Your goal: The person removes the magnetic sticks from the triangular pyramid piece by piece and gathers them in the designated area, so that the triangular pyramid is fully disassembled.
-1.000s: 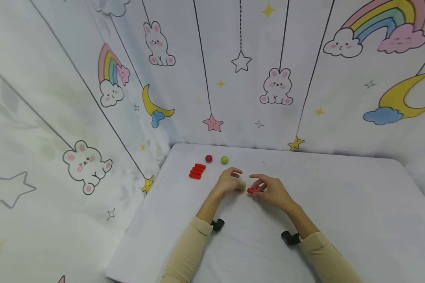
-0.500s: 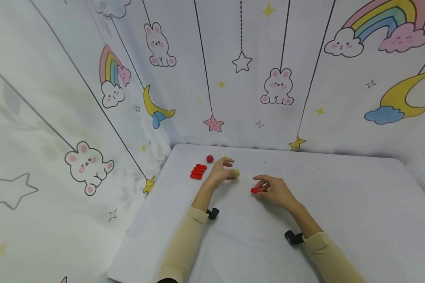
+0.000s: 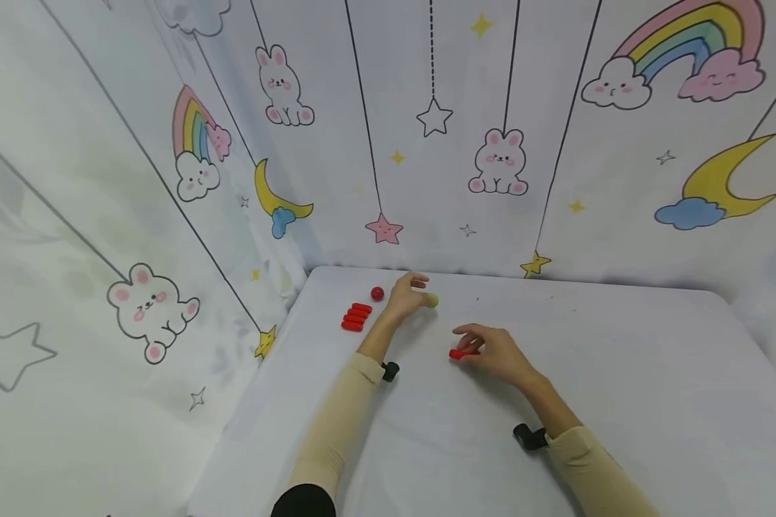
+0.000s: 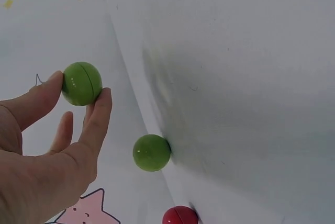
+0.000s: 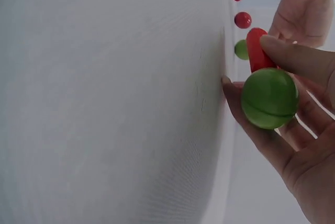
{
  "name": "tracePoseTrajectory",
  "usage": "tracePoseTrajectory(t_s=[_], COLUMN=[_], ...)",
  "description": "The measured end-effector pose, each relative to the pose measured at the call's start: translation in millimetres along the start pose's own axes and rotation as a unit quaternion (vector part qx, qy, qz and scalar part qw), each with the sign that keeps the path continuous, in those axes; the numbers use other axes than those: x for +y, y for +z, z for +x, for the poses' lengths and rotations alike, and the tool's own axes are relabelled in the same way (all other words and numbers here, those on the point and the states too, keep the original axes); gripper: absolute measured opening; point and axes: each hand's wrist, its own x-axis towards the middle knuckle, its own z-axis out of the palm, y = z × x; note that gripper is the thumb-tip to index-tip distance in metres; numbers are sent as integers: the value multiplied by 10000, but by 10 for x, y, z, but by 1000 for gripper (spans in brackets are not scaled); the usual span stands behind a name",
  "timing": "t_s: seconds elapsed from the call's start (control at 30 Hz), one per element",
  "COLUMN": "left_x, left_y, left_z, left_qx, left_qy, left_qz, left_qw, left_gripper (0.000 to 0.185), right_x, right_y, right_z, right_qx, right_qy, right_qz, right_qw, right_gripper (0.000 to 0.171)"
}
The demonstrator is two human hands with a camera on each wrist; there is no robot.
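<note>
Green ball [image 4: 81,83] pinched in left hand [image 3: 404,296] fingertips, upper middle of head view. Second green ball [image 5: 269,98] and red peg [image 5: 257,49] held by right hand [image 3: 494,353], mid frame. Hands apart. No boxes or bowls seen.

Green balls [image 4: 81,83] [image 5: 269,98], red ball [image 3: 377,293], red pegs [image 3: 356,317]; white table [image 3: 621,373]; pastel rainbow-bunny-star backdrop [image 3: 504,161].
</note>
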Motion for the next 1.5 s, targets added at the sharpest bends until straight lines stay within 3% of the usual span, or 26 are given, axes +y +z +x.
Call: tracePoseTrajectory(t_s=[0.37, 0.57, 0.7, 0.9, 1.2, 1.5], left_x=[-36, -84, -148, -224, -279, -281], left_y=[146, 268, 322, 393, 413, 383], left_z=[248, 349, 429, 550, 604, 586], left_qx=[275, 435, 605, 732, 692, 614], left_qy=[118, 196, 82, -25, -9, -8], left_qz=[245, 785, 1150, 1281, 1305, 1118], left_qw=[9993, 9958, 9915, 9891, 9890, 9918], left_gripper=[49, 47, 47, 46, 45, 45], right_x=[-8, -14, -29, -40, -47, -86], right_y=[32, 22, 29, 37, 37, 24], right_z=[3, -13, -22, -31, -30, -39], right_qx=[-320, -309, -368, -226, -4, -248], right_qy=[-10, 52, 109, -76, -123, 117], right_qz=[222, 139, 186, 85, 29, -16], right_qw=[9992, 9994, 9991, 9997, 9999, 9996], right_gripper=[61, 59, 56, 55, 59, 58])
